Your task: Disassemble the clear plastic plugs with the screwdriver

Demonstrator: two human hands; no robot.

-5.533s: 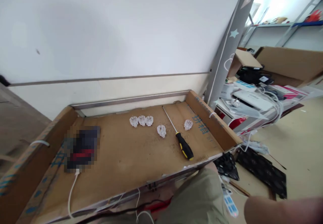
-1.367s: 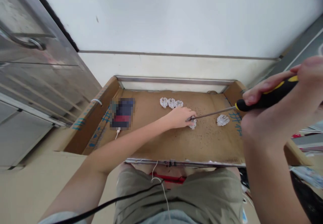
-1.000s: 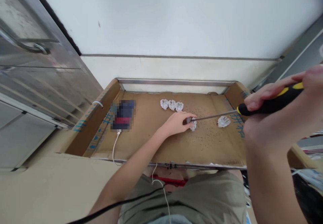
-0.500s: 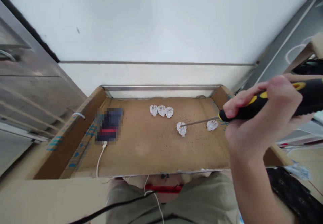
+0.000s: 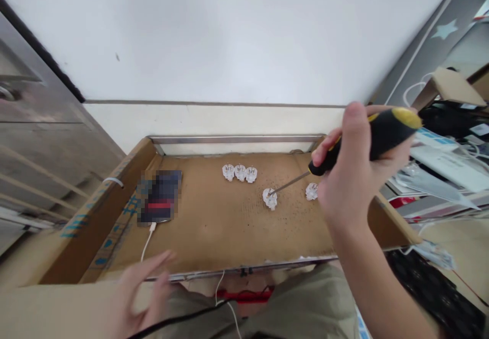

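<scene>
My right hand (image 5: 349, 181) is wrapped round the black and yellow handle of a screwdriver (image 5: 390, 134). Its thin metal shaft slants down to the left, and the tip meets a clear plastic plug piece (image 5: 269, 201) with metal pins, lying on the cardboard. A similar plug piece (image 5: 311, 191) lies to the right, partly behind my right hand. Farther back, three more plug pieces (image 5: 240, 172) sit side by side in a row. Blurred by motion, my left hand (image 5: 141, 293) is at the lower left near the front edge, fingers apart, holding nothing.
A shallow cardboard tray (image 5: 214, 237) with raised sides forms the work surface. A pixelated phone (image 5: 159, 196) with a white cable (image 5: 147, 244) lies at its left. A white panel (image 5: 229, 48) rises behind. Papers and boxes (image 5: 451, 165) are piled at the right.
My left hand has come into view at the lower left. My right hand and the screwdriver have shifted left, and the handle is tilted more steeply. The tip remains at the same plug piece.
</scene>
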